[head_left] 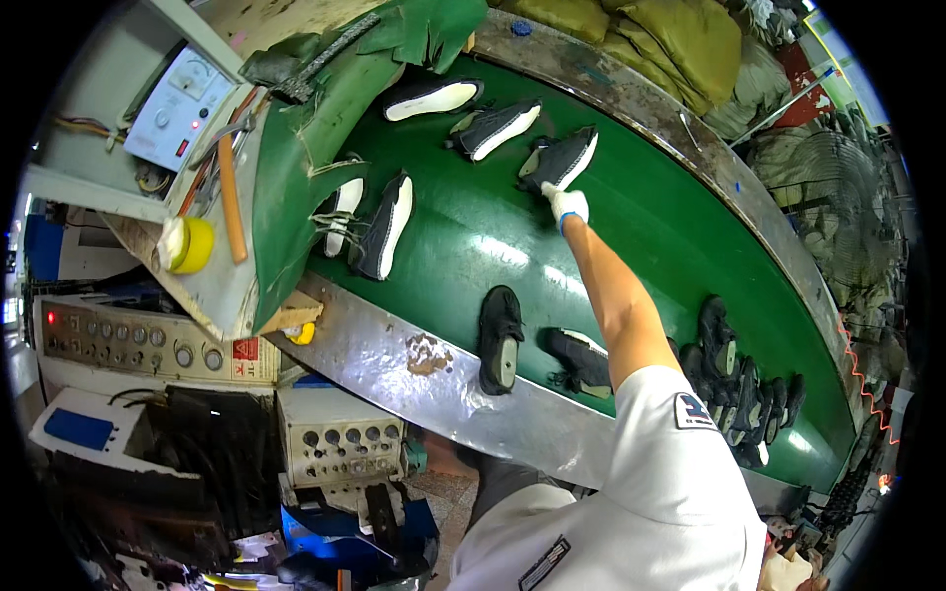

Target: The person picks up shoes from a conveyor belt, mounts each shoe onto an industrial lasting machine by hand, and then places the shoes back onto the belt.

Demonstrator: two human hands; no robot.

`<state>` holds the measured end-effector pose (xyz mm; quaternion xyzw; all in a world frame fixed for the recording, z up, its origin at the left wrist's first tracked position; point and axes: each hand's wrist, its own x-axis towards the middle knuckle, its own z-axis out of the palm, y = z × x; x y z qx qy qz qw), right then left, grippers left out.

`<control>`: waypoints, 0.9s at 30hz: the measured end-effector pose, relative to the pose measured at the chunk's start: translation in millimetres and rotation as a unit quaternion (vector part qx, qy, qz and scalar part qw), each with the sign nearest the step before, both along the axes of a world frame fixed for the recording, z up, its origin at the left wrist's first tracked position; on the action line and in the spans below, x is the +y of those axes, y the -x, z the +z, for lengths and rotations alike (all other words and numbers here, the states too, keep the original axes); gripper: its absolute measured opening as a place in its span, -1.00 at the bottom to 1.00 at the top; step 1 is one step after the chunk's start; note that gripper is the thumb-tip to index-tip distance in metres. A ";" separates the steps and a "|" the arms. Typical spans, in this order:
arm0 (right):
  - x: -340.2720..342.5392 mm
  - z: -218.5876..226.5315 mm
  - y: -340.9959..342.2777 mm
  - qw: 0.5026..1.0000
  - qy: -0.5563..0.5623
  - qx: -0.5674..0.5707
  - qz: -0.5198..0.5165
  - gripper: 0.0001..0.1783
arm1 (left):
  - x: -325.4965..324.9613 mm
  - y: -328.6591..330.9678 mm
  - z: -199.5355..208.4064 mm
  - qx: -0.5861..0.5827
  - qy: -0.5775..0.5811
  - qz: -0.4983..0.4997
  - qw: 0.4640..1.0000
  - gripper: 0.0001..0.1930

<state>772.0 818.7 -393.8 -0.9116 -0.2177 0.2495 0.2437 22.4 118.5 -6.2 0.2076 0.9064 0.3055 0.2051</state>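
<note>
My right hand, in a white glove with a blue edge at the wrist, reaches far across the green conveyor belt. Its fingers are closed on the near end of a black shoe that lies tilted, pale sole partly showing. Left of it rests another black shoe with a white sole, and beyond that a third shoe on its side. My left hand is out of view.
At the left, an orange-handled hammer and yellow tape roll lie on a ledge. A black shoe straddles the belt's metal edge. Several dark shoes crowd the belt at right. Control panels stand lower left.
</note>
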 end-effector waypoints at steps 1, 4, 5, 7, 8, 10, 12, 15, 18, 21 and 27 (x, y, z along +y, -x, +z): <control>15.4 -19.8 -25.3 0.999 -0.017 0.007 -0.037 -0.23 | 29.5 -17.2 0.2 0.083 0.099 -0.008 0.992 -0.84; 75.4 -24.7 -28.5 0.993 -0.079 0.022 -0.082 -0.15 | -3.1 -26.1 -12.7 0.034 0.148 -0.030 0.988 -0.78; 83.0 -16.5 -28.3 0.995 -0.057 0.038 -0.070 0.00 | -0.9 -30.8 -12.1 0.043 0.158 -0.006 0.987 -0.77; 92.2 -2.1 -28.1 0.996 -0.009 0.066 -0.051 0.36 | 12.1 -33.1 -26.7 0.047 0.160 0.009 0.986 -0.75; 89.1 -6.5 -46.0 0.993 -0.026 0.094 -0.061 0.43 | 30.4 -26.3 -34.5 0.046 0.153 0.003 0.987 -0.74; 77.6 -1.2 -54.0 0.962 -0.117 0.234 -0.077 -0.03 | 52.1 -21.4 -45.4 0.053 0.144 0.000 0.988 -0.72; 46.2 32.2 -39.9 0.886 -0.196 0.408 -0.097 -0.52 | 64.1 -18.7 -53.9 0.064 0.117 -0.002 0.991 -0.70; -29.1 69.0 -17.5 0.683 -0.222 0.693 -0.062 -0.51 | 90.7 -1.4 -69.8 0.090 0.044 -0.032 0.994 -0.67; -118.1 139.3 79.6 0.581 -0.246 0.773 0.068 -0.27 | 96.5 8.2 -87.2 0.130 -0.081 -0.059 0.986 -0.64; -200.0 167.1 169.1 0.487 -0.281 0.821 -0.099 -0.27 | 240.5 -63.5 -52.3 0.061 -0.115 -0.064 0.989 -0.69; -289.2 229.0 345.5 0.525 -0.040 0.850 0.022 -0.57 | 316.6 -134.1 -22.6 -0.270 -0.244 -0.147 0.920 -0.64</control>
